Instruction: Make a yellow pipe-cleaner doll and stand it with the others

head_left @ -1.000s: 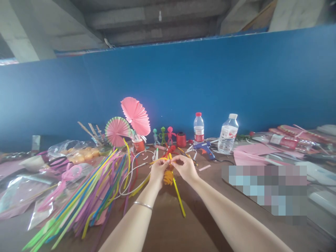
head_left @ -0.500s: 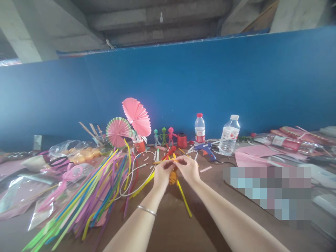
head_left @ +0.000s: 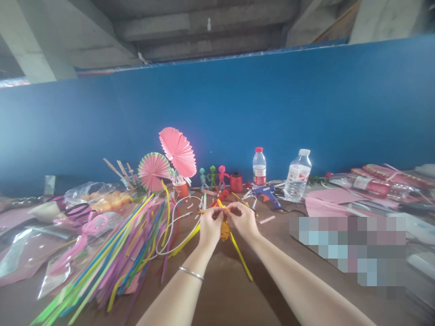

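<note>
My left hand (head_left: 211, 222) and my right hand (head_left: 242, 221) meet over the middle of the table, fingertips pinched close together. Between them runs a thin orange pipe cleaner (head_left: 222, 209), gripped from both sides. Just below the fingers hangs an orange coiled bundle (head_left: 224, 232), partly covered by the hands. A yellow pipe cleaner (head_left: 242, 257) slants down to the right from beside the bundle; its upper end is hidden. Behind the fingertips lies a small red piece (head_left: 223, 194), too blurred to name.
Many coloured pipe cleaners (head_left: 112, 253) spread at left, beside a white cable (head_left: 159, 244). Farther back stand pink paper fans (head_left: 178, 151), small figures (head_left: 213, 177), a blue glue gun (head_left: 267, 194) and water bottles (head_left: 297, 176). Pink sheets (head_left: 326, 201) lie at right.
Both hands stay together, with the fingers shifting slightly on the orange pipe cleaner. The yellow pipe cleaner's lower end has swung a little to the right.
</note>
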The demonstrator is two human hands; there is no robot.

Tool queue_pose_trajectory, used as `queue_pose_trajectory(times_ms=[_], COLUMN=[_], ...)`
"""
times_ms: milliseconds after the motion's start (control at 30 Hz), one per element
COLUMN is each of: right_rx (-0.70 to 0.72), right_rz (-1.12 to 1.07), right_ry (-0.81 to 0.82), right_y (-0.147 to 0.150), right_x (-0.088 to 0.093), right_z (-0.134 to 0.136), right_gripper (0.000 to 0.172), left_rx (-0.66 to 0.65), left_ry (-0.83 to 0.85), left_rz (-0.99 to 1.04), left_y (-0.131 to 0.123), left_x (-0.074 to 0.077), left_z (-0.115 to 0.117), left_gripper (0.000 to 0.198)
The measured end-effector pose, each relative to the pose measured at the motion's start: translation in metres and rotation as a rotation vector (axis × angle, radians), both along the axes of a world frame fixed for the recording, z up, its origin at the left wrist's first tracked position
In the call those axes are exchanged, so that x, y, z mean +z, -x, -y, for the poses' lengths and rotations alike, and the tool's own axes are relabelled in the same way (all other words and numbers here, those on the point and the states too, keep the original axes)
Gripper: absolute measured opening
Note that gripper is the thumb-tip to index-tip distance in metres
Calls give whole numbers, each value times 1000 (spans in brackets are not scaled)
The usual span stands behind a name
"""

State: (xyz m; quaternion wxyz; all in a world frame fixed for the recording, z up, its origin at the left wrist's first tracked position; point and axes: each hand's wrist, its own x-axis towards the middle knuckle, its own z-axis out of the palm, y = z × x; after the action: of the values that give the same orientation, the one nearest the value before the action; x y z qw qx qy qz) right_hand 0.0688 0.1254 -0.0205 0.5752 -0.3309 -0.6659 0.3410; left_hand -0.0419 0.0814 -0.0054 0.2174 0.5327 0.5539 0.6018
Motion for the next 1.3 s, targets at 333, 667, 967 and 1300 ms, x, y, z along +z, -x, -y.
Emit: queue_pose_trajectory(times_ms=[333, 667, 967, 1300], right_rx=[-18, 27, 90, 27], right_rz=[22, 56, 294, 335], right_ry=[-42, -140, -408, -510], right_y=[-2, -4, -9, -11], right_x=[-1, 4, -7, -7], right_z=[0, 1, -21, -18], right_gripper=[12, 17, 20, 16], left_rx=[-150, -270, -229, -121], left_ry=[64, 65, 6, -104], left_rz=[141, 306, -85, -501], left_y=[2, 3, 6, 6], left_x=[-8, -5, 1, 2], left_z=[-10, -6, -5, 0], left_gripper=[13, 22, 21, 11])
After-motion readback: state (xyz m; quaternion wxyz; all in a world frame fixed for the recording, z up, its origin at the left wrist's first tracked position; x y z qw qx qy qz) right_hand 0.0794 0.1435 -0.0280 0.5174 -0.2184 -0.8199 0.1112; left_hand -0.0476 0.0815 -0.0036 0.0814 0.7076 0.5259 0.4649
